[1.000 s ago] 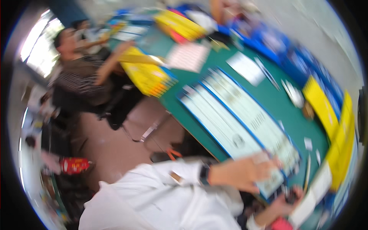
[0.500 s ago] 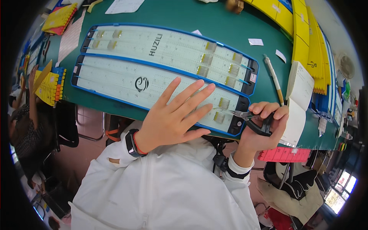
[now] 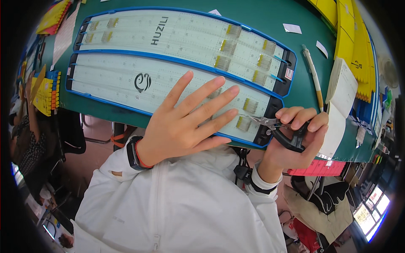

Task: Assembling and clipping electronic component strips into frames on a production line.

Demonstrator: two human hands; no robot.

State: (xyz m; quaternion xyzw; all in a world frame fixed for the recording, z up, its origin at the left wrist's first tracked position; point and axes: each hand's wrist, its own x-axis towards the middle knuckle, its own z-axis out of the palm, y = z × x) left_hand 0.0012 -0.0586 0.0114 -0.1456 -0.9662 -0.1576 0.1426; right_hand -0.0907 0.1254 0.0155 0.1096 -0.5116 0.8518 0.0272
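Note:
A long hinged case with blue edges lies open, its two pale panels covered in fine ruled marks. On the near panel [image 3: 112, 82] rests my left hand [image 3: 183, 120], palm down with fingers spread. My right hand [image 3: 291, 158] grips small pliers [image 3: 284, 139] with black handles and pointed metal jaws. The jaw tips lie beside a yellowish clip-like row of thin parallel strands [image 3: 243, 123] at the panel's right end; contact is unclear. A similar row [image 3: 250, 104] sits just beyond it. More rows are on the far panel [image 3: 194, 36], and my left fingers partly cover others.
A white pen [image 3: 311, 71] and an open notebook [image 3: 335, 114] lie right of the case on the green table [image 3: 270, 12]. Yellow folders [image 3: 358, 50] stand along the right. Paper scraps [image 3: 292, 28] lie beyond. Another person's arm [image 3: 31, 103] shows at far left.
The whole view has shifted slightly, so the case sits higher and wider in it. My left hand stays spread on the panel, and the pliers stay by the same row.

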